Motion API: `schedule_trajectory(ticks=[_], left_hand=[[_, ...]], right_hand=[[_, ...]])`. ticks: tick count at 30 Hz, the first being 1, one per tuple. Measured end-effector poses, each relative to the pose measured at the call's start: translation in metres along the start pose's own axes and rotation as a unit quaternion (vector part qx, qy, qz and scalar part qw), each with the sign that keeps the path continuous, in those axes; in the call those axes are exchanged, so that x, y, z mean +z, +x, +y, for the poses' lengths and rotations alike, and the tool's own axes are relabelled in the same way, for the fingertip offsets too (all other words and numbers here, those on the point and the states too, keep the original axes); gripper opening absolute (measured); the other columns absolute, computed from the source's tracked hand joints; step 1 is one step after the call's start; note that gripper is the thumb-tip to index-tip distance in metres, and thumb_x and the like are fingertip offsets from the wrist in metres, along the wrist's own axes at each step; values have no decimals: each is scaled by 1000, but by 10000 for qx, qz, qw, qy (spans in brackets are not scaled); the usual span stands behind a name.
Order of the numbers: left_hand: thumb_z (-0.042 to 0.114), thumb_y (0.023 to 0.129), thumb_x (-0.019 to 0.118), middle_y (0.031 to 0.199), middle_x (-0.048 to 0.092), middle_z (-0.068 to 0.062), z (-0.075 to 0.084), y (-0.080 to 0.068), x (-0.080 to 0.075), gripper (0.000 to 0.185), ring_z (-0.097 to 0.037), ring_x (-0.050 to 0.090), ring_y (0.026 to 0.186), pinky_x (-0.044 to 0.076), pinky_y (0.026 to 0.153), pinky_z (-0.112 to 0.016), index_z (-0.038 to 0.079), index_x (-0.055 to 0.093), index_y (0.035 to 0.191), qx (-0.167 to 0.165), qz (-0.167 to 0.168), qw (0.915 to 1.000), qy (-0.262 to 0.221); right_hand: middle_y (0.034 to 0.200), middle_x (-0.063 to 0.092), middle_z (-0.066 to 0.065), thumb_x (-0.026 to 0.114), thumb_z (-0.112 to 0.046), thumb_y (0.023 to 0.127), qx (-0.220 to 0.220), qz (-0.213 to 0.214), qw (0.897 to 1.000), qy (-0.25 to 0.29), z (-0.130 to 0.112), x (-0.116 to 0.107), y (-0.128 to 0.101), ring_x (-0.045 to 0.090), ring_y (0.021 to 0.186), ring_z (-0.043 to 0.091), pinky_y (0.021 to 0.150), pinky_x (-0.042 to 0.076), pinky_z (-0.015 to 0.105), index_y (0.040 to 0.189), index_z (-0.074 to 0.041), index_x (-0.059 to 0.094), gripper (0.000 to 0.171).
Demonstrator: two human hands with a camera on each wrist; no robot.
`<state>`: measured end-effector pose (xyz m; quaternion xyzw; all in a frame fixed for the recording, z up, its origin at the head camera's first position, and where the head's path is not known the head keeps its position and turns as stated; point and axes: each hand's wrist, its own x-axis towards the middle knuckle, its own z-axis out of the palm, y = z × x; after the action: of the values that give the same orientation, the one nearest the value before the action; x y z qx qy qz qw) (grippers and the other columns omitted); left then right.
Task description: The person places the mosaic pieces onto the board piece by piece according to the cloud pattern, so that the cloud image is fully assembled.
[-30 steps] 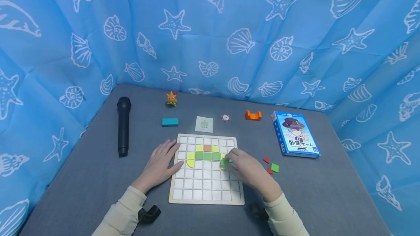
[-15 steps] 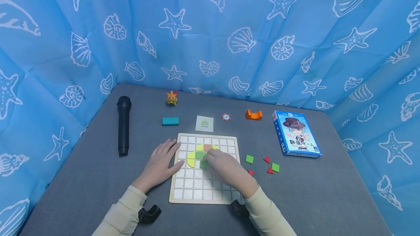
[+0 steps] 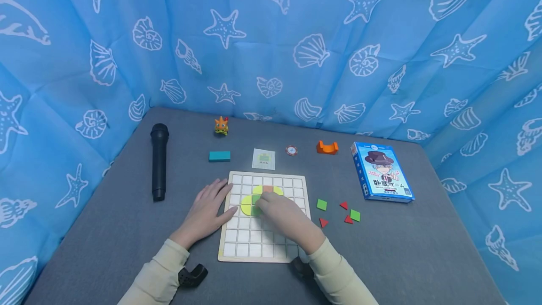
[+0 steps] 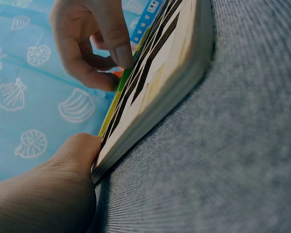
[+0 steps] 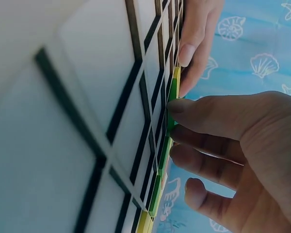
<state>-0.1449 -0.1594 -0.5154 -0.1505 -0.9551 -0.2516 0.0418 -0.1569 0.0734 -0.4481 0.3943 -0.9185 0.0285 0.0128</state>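
The right hand [image 3: 282, 214] was stretched across the grid board [image 3: 265, 248], a green tile [image 3: 256, 211] pinched in its grip at the board's middle; the left hand [image 3: 208, 213], fingers flat, was pressed against the board's left edge on the counter [image 3: 402, 253]

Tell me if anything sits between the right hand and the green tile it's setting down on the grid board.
Nothing visible does. The right hand has its fingertips directly on the green tile, which lies against the grid board beside the yellow pieces. The left hand rests at the board's left edge, clear of that spot.
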Motion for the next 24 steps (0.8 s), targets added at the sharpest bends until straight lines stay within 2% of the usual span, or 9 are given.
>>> schedule_trajectory(ticks=[11,16,20,24], left_hand=[[50,93,55,153,34,-12,-1,1,-1,67,-32,24,144,20,114,-56,14,39,147,-49,-24,10000,52],[50,93,55,152,35,-12,0,0,0,67,-32,25,143,21,114,-56,14,39,147,-54,-6,10000,56],[49,93,55,152,35,-12,0,0,0,66,-32,25,143,20,114,-55,14,39,147,-38,6,10000,37],[49,92,56,152,35,-12,0,1,0,67,-33,25,143,20,114,-56,14,39,147,-24,14,10000,46]], right_hand=[[92,61,-6,67,-18,90,-89,-5,10000,-35,2,0,0,53,78,6,69,50,21,104,-17,70,14],[95,62,-6,70,-16,87,-42,34,9999,104,13,-3,-7,54,81,7,70,51,21,107,-17,69,20],[94,62,-5,73,-14,84,240,178,9992,275,30,-8,-18,55,80,9,70,52,24,107,-16,68,24],[100,64,-4,75,-14,83,732,126,9962,452,48,-12,-32,57,86,10,77,54,27,110,-15,69,28]])
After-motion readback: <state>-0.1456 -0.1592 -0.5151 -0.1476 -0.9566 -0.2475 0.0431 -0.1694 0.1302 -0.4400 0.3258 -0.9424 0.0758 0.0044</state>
